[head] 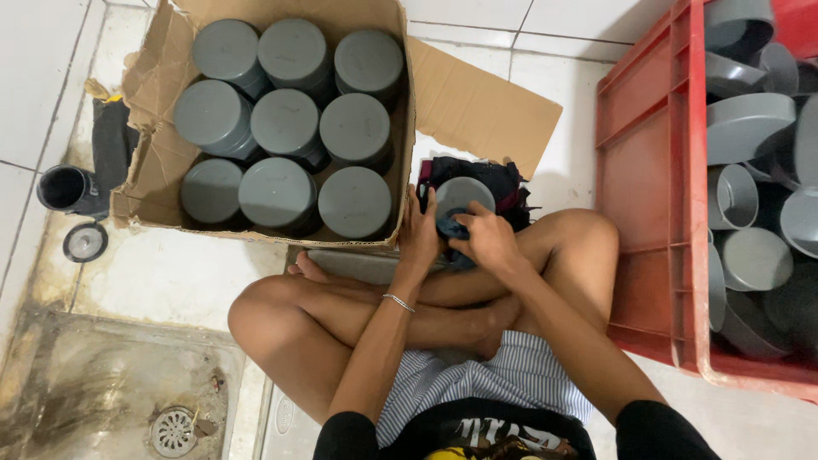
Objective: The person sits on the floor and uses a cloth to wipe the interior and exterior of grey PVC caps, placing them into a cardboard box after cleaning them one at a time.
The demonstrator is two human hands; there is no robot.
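I sit cross-legged on a tiled floor. My left hand (419,234) holds the side of a grey round plastic cap (463,192) just above my knees. My right hand (486,238) presses a dark blue cloth (453,228) against the lower face of that cap. Behind the cap lies a dark bundle of fabric (503,183). A thin bracelet sits on my left wrist.
A torn cardboard box (149,162) at upper left holds several grey caps (285,123) standing in rows. A red plastic crate (648,187) at right is filled with loose grey caps. A black can (66,189) with its lid stands far left; a floor drain (173,430) lies lower left.
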